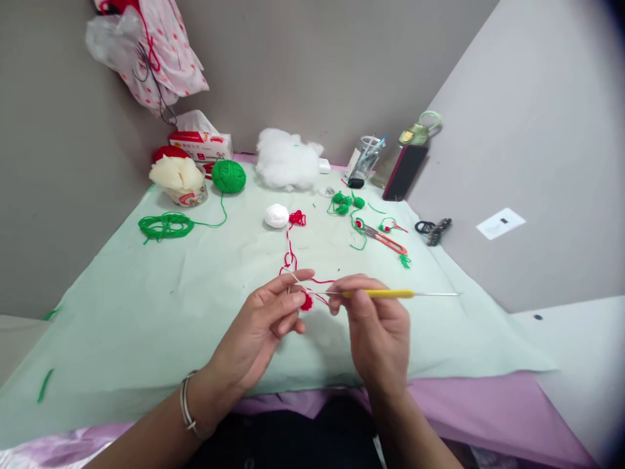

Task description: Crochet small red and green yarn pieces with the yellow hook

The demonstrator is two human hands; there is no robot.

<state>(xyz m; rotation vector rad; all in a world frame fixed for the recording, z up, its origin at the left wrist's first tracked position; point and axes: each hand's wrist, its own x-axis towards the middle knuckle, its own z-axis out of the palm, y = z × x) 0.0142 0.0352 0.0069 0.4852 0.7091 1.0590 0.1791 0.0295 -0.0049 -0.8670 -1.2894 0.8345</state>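
Between the thumb and fingers of my left hand [266, 312] a small red crochet piece [306, 301] is pinched, partly covered by the fingertips. White yarn runs over the raised index finger. My right hand [375, 319] is closed around the yellow handle of a crochet hook [390, 294], held level, its thin metal shaft pointing left to the red piece. Whether the tip is inside a stitch I cannot tell. Red and white strands lead away to a white yarn ball [277, 215] and a small heap of red yarn [297, 218].
Behind stand a green yarn ball [229, 176], white stuffing [288, 159], a glass of pens [364, 159], a phone [405, 172] and a bottle [420, 130]. An orange cutter [385, 240] lies at right near small green pieces [344, 202]. Loose green yarn [166, 226] lies left.
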